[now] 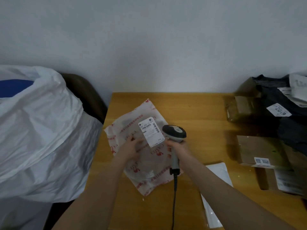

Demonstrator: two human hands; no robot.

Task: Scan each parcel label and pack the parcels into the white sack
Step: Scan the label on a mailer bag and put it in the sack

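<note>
Currently on your counter (202,112), centre: one white parcel (146,176) with red print, lying flat and skewed, its label (151,132) facing up on the far half. Your left grip (131,147) rests on the parcel just left of the label, fingers fairly straight and pressing down, though blur hides the detail. Your right grip (176,145) is curled round the handle of a grey handheld scanner (174,133), whose dark head sits just right of the label; its black cable (175,196) trails back toward you. Left of the counter: the white sack (43,130), bulging, mouth open at the top, something blue (15,87) showing inside; a dark chair back (86,95) stands behind it. Right side, well apart from the scanned parcel: a brown taped parcel (240,108), a black bag parcel (285,128) with a white label, a cardboard box (259,150) bearing a label, and a flat white mailer (216,195) near your right forearm.
</note>
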